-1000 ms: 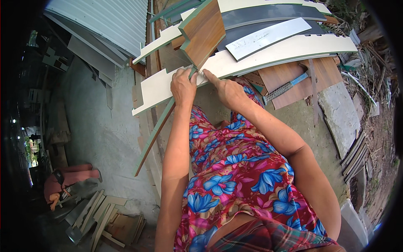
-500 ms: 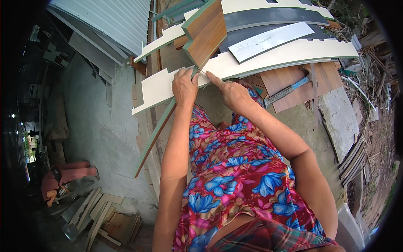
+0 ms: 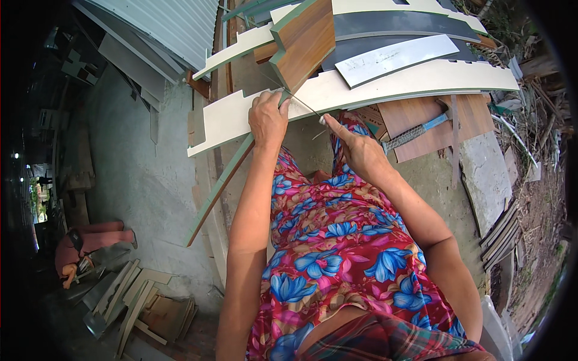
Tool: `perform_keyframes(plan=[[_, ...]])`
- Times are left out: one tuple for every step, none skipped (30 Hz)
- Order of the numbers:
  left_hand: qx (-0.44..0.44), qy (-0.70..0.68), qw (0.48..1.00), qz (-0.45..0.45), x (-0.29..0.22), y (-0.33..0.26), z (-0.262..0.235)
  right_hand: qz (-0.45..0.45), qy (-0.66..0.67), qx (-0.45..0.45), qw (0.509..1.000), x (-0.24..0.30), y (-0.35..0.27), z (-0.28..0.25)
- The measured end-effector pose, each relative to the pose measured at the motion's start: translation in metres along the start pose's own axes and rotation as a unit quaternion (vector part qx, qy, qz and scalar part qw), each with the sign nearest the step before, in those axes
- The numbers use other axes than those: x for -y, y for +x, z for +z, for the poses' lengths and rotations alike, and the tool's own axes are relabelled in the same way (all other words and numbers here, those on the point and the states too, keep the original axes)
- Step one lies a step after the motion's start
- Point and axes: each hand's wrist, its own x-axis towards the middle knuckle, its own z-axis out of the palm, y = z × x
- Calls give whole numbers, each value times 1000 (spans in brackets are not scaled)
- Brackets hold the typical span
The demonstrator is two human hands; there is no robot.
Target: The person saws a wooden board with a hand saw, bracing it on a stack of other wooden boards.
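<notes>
Both hands have shifted since the earlier frame: the right hand (image 3: pixel 360 153) has pulled away from the left toward the centre right, drawing a thin strip (image 3: pixel 301 102) off the board edge. Its fingers pinch the strip's near end, so it is closed on the strip. The left hand (image 3: pixel 268 119), at upper centre, is clenched over the edge of the long cream board (image 3: pixel 385 81), with fingers curled on the green edging where the wood-grain panel (image 3: pixel 307 42) meets it. The strip runs as a fine pale line from the left hand's fingertips down-right to the right hand's pinch.

Behind the cream board, toward the top of the frame, lie a grey board (image 3: pixel 397 27) and a white offcut (image 3: pixel 394 59). A blue-handled tool (image 3: pixel 415 131) rests on a brown panel (image 3: pixel 421 117) right of centre. A long green-edged strip of board (image 3: pixel 220 189) slants down-left from under the left hand. No container shows clearly; a loose heap of offcuts (image 3: pixel 135 298) lies on the concrete floor (image 3: pixel 138 180) at lower left.
</notes>
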Motion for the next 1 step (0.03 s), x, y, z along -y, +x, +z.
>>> perform_keyframes(plan=[[-8, 4, 1000, 3, 0, 1, 0, -14, 4, -15, 1000, -1, 3, -2]])
